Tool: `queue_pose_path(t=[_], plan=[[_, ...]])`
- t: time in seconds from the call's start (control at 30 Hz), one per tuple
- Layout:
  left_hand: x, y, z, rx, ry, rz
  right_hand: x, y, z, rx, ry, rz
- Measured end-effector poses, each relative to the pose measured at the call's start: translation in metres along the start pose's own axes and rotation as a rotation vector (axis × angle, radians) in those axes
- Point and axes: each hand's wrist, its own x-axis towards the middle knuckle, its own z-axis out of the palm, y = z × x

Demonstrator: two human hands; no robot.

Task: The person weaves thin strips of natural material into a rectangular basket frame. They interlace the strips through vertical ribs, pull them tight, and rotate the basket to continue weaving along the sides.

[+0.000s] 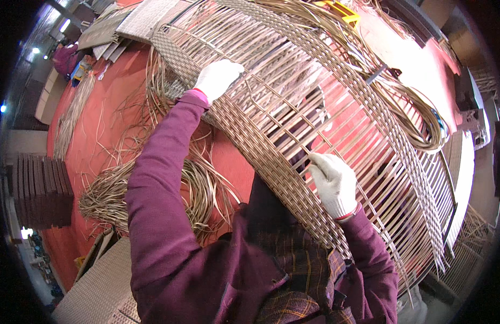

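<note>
Tan, open-slatted wicker panel (286,102)

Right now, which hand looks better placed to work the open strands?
Probably the right hand: its thumb and forefinger nearly meet at the open strands. The left hand is curled by the near woven band, its fingertips hard to make out.

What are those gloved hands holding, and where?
The wicker panel, by its near woven border: right hand seemingly pinching just inside, left hand over it, grip unclear.
</note>
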Motion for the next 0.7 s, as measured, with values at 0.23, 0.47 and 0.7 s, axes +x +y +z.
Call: queue_pose_path(t=[0.23, 0.47, 0.7], plan=[[0.016, -0.015, -0.01, -0.097, -0.196, 0.079, 0.065, 0.003, 0.042, -0.117, -0.009, -0.244], [0.039, -0.024, -0.028, 0.157, -0.435, 0.141, 0.079, 0.018, 0.079, -0.148, 0.032, -0.33], [0.049, -0.028, -0.037, 0.169, -0.538, 0.075, 0.056, 0.008, 0.087, -0.188, -0.013, -0.36]])
